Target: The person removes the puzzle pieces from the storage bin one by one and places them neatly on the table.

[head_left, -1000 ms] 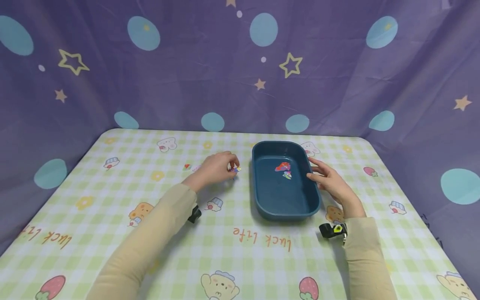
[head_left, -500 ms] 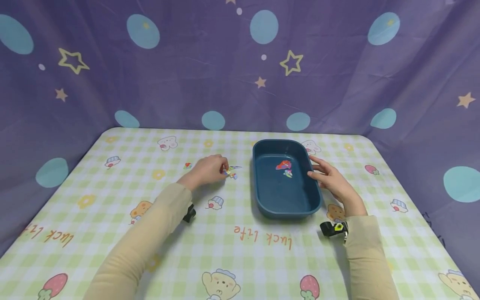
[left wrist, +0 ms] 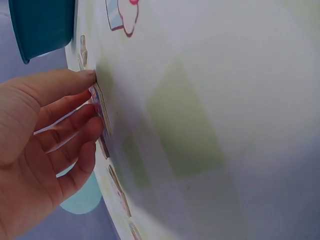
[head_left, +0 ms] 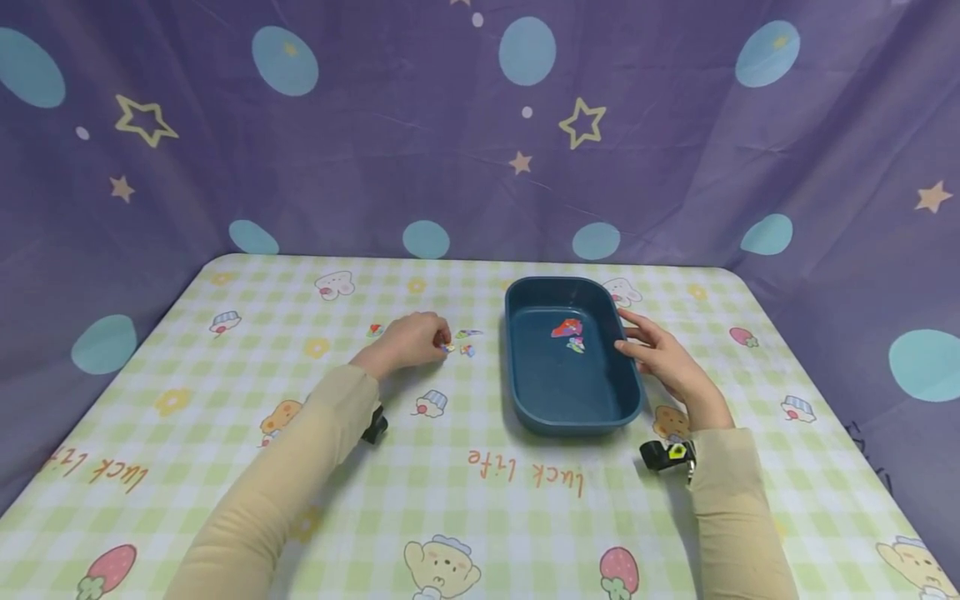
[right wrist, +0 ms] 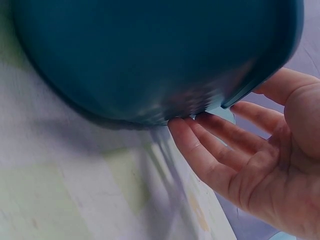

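Left wrist view: the left hand [left wrist: 42,155] pinches a flat piece [left wrist: 102,109], likely light, stiff and best edge-held; the right hand [head_left: 663,358] holds the box [head_left: 573,427].

The desk cover [head_left: 420,517] bears two printed inscriptions, both in orange-red, handwritten-style characters and both upside down in the head view. Inscription one, lower middle, reads "Luck Life": first word [head_left: 558,479] at right, second word [head_left: 490,465] at left. Inscription two, near the left edge, reads "Luck" [head_left: 120,475] followed by "Lif" [head_left: 67,461]; the remainder is out of sight past the edge. The wrist views carry no readable text.
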The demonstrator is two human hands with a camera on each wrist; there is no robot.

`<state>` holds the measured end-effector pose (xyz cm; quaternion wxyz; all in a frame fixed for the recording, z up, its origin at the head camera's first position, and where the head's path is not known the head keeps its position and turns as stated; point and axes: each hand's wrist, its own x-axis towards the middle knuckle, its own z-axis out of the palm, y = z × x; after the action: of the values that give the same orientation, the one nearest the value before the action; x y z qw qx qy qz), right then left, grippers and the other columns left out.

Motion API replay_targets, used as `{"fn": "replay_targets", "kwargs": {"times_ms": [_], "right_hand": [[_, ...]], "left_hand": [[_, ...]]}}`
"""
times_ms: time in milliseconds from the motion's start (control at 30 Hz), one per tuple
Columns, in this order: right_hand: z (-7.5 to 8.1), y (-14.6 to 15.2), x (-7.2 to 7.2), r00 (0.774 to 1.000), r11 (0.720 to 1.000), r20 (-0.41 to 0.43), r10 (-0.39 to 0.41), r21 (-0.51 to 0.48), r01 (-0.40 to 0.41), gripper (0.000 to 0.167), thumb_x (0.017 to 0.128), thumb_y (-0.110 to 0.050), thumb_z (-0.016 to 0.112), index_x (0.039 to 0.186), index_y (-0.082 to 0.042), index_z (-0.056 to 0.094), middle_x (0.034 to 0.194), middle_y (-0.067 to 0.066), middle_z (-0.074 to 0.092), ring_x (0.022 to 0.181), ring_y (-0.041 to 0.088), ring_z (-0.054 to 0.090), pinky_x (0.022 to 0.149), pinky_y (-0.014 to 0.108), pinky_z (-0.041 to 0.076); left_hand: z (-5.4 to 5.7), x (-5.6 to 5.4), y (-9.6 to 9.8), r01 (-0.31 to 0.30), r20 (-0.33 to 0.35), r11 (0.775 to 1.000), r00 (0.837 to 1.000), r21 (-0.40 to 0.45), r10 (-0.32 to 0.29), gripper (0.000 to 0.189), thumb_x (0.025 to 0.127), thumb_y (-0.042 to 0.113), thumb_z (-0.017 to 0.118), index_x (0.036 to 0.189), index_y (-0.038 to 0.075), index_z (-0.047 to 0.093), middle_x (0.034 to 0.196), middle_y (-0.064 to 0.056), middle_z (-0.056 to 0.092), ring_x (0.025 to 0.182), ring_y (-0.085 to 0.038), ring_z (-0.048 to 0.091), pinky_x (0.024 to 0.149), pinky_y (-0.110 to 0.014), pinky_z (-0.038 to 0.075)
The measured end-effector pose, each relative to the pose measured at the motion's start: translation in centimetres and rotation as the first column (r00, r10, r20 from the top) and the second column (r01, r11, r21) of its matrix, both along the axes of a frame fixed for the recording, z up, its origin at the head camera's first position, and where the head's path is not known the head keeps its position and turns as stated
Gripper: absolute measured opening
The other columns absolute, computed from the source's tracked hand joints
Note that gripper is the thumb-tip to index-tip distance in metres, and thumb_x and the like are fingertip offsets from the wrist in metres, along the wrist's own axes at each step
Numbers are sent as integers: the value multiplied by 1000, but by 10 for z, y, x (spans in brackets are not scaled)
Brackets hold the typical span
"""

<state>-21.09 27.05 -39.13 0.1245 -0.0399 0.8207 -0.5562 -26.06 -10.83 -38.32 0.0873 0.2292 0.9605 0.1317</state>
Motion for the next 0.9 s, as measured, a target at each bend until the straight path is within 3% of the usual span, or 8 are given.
{"fn": "replay_targets", "kwargs": {"times_ms": [100,233,400,467,667,900], "right_hand": [[0,0,0,1000,1000,-1,4,-6,-4,65,91,-27,54,145,-23,21,141,18,33,115,25,42,67,22,44],[0,0,1,1000,1000,-1,5,0,-5,64,91,-26,55,145,-22,21,140,18,34,112,21,45,65,22,43],[1,1,1,1000,1000,-3,4,9,-4,65,91,-27,54,146,-21,20,140,19,34,115,25,43,67,23,44],[1,1,1,1000,1000,-2,6,9,-6,65,91,-26,54,146,-21,20,141,19,33,117,27,41,68,23,44],[1,0,1,1000,1000,-6,6,17,-6,64,91,-26,54,146,-22,21,140,18,35,104,18,47,65,22,44],[1,0,1,1000,1000,-4,4,10,-4,65,90,-28,55,146,-22,21,140,18,34,110,21,45,66,23,44]], "left_hand": [[2,1,-1,-2,16,1000,1000,19,2,20,77,22,69,95,12,65,85,0,60,77,-15,54,71,-32,43],[6,0,0,-7,32,999,999,44,5,20,81,24,67,96,12,65,84,1,62,74,-14,55,71,-32,44],[14,-6,11,10,-6,998,1000,58,-9,20,83,23,62,99,12,65,84,1,63,73,-13,56,70,-33,45],[19,-7,17,18,-32,998,999,59,-16,19,83,23,62,99,13,66,85,1,62,74,-14,56,68,-32,45],[36,-8,44,54,-86,997,995,59,-49,18,86,23,60,100,13,66,89,1,61,76,-15,56,67,-32,45],[50,-8,82,131,-129,991,983,17,-127,17,86,23,60,100,15,66,91,2,63,80,-13,58,70,-31,47]]}}
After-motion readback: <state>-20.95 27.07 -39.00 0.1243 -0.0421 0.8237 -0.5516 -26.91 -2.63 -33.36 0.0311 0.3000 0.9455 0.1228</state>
